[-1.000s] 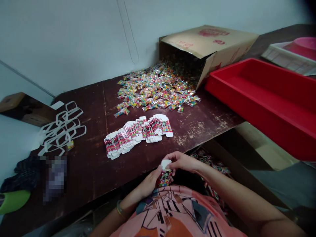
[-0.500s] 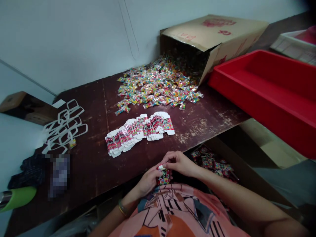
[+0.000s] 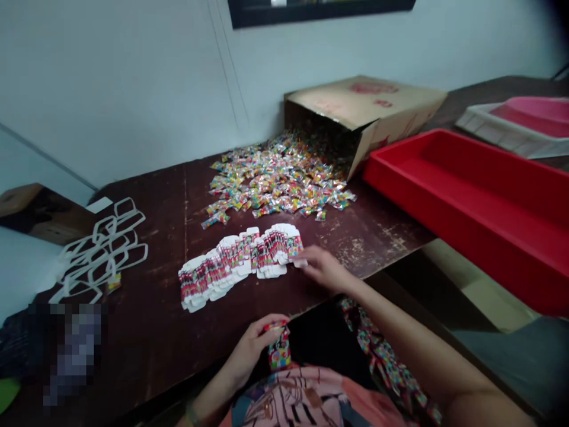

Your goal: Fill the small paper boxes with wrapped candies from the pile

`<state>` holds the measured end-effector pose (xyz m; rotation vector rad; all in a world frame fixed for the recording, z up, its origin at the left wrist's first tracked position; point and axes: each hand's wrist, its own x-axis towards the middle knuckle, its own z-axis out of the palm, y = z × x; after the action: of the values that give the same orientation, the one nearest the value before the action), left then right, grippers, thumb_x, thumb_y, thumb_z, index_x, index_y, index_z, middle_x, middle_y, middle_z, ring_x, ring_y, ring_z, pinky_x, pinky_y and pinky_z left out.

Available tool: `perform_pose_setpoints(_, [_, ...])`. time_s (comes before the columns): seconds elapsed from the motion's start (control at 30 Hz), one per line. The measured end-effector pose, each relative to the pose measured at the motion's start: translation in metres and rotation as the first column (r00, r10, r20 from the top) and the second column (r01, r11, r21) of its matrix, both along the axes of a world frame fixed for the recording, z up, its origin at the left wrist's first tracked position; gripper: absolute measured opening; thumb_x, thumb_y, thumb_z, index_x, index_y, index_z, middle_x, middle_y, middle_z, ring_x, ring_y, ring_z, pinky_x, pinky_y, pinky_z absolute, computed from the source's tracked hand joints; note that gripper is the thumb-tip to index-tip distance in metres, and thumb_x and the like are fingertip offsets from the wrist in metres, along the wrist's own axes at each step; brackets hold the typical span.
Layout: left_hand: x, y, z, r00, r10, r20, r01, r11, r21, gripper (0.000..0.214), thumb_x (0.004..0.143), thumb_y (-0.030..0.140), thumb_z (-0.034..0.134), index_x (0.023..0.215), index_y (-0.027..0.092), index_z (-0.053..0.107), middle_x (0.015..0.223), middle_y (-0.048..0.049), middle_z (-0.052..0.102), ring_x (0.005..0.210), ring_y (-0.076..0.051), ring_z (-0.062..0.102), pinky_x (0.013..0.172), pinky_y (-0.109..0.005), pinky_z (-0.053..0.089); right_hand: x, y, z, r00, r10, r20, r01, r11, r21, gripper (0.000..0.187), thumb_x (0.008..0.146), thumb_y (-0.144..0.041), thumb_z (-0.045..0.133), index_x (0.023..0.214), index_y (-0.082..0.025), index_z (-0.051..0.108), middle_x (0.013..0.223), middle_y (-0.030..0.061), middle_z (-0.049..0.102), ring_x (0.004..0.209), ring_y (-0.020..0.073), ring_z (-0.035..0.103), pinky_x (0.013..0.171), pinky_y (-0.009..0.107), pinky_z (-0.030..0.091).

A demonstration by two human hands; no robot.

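Note:
My left hand is closed round a small folded printed carton, held just off the near table edge above my lap. My right hand reaches out over the table, its fingertips on the right end of a fanned row of flat printed carton blanks; what the fingers pinch is too small to make out. Behind the row lies a heap of colourful wrapped candies spilling from a tipped cardboard box.
A red plastic tray sits to the right, overhanging the dark wooden table. A white tray with a pink lid is at the far right. White cut-out scraps lie at the left. More filled cartons lie below by my lap.
My right hand left the small carton and reached forward to the row of flat blanks. My left hand kept the carton, its flap now folded shut. The view tilted up.

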<state>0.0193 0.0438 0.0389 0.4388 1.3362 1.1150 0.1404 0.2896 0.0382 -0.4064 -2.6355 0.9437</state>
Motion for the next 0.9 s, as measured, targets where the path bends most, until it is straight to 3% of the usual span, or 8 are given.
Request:
perform_pose_setpoints(0.07, [-0.018, -0.003, 0.012, 0.974, -0.099, -0.205, 0.102, 0.995, 0.005, 0.029, 0.074, 0.031, 0.068, 0.098, 0.016, 0.065, 0.09, -0.0034, 0.065, 0.086, -0.019, 0.056, 0.079, -0.027, 0.041, -0.014, 0.058, -0.009, 0.95, -0.313, -0.018, 0.311, 0.935, 0.168, 0.031, 0.09, -0.024, 0.048, 0.116, -0.02, 0.063, 0.119, 0.0126, 0.06, 0.112, 0.0249, 0.051, 0.096, 0.041, 0.041])
perform_pose_setpoints(0.17, [-0.049, -0.019, 0.03, 0.904, -0.267, -0.333, 0.265, 0.963, -0.054, 0.029, 0.067, 0.024, 0.071, 0.094, 0.017, 0.061, 0.081, 0.0007, 0.059, 0.079, -0.018, 0.054, 0.07, -0.025, 0.04, -0.019, 0.106, -0.027, 0.913, -0.407, -0.029, 0.401, 0.882, 0.246, 0.036, 0.09, -0.03, 0.049, 0.122, -0.017, 0.06, 0.132, 0.0169, 0.052, 0.123, 0.0306, 0.044, 0.101, 0.05, 0.033])
perform_pose_setpoints(0.3, [-0.078, -0.048, 0.037, 0.8, -0.462, -0.384, 0.4, 0.886, -0.233, 0.044, 0.06, 0.012, 0.068, 0.103, 0.022, 0.063, 0.094, 0.0011, 0.062, 0.092, -0.021, 0.055, 0.083, -0.029, 0.041, 0.001, 0.068, -0.057, 0.914, -0.406, -0.017, 0.391, 0.868, 0.305, 0.037, 0.092, -0.032, 0.046, 0.123, -0.018, 0.058, 0.129, 0.0151, 0.055, 0.123, 0.0294, 0.045, 0.104, 0.052, 0.03])
perform_pose_setpoints(0.47, [-0.072, -0.038, 0.025, 0.953, -0.157, -0.258, 0.141, 0.987, -0.081, 0.038, 0.074, 0.034, 0.065, 0.109, 0.022, 0.058, 0.106, -0.0053, 0.063, 0.096, -0.025, 0.057, 0.079, -0.035, 0.048, 0.034, -0.005, -0.079, 0.912, -0.401, -0.079, 0.403, 0.848, 0.343, 0.039, 0.091, -0.031, 0.048, 0.128, -0.022, 0.053, 0.125, 0.0121, 0.055, 0.12, 0.0274, 0.047, 0.102, 0.047, 0.036])
perform_pose_setpoints(0.57, [-0.046, -0.002, 0.02, 0.994, -0.102, -0.037, 0.102, 0.995, -0.003, 0.043, 0.079, 0.035, 0.063, 0.117, 0.02, 0.051, 0.113, -0.012, 0.061, 0.087, -0.024, 0.062, 0.062, -0.032, 0.051, 0.025, 0.01, -0.069, 0.9, -0.42, -0.115, 0.433, 0.84, 0.327, 0.038, 0.091, -0.029, 0.046, 0.128, -0.021, 0.053, 0.131, 0.0115, 0.052, 0.124, 0.0258, 0.043, 0.103, 0.043, 0.036])
perform_pose_setpoints(0.73, [-0.005, 0.038, 0.012, 0.99, -0.097, 0.098, 0.087, 0.991, 0.1, 0.038, 0.073, 0.026, 0.071, 0.106, 0.015, 0.055, 0.097, -0.0103, 0.065, 0.089, -0.023, 0.063, 0.067, -0.033, 0.055, 0.0, 0.076, -0.047, 0.914, -0.403, 0.038, 0.361, 0.853, 0.377, 0.046, 0.092, -0.033, 0.044, 0.135, -0.017, 0.046, 0.14, 0.0137, 0.046, 0.133, 0.0268, 0.037, 0.107, 0.047, 0.031])
perform_pose_setpoints(0.8, [-0.005, 0.037, 0.009, 0.996, 0.005, 0.092, -0.013, 0.996, 0.09, 0.035, 0.078, 0.033, 0.068, 0.105, 0.016, 0.055, 0.095, -0.0088, 0.065, 0.082, -0.02, 0.064, 0.065, -0.031, 0.055, 0.003, 0.073, -0.047, 0.929, -0.362, 0.078, 0.309, 0.873, 0.379, 0.047, 0.093, -0.036, 0.043, 0.136, -0.018, 0.046, 0.138, 0.0137, 0.049, 0.129, 0.0261, 0.041, 0.106, 0.048, 0.032])
perform_pose_setpoints(0.9, [-0.019, 0.023, 0.004, 0.982, 0.173, 0.071, -0.176, 0.983, 0.044, 0.036, 0.082, 0.044, 0.061, 0.104, 0.016, 0.056, 0.088, -0.0073, 0.065, 0.073, -0.018, 0.063, 0.057, -0.028, 0.052, 0.026, 0.026, -0.058, 0.961, -0.258, 0.103, 0.199, 0.898, 0.393, 0.052, 0.092, -0.042, 0.044, 0.14, -0.021, 0.04, 0.14, 0.0119, 0.048, 0.13, 0.0254, 0.041, 0.108, 0.049, 0.028])
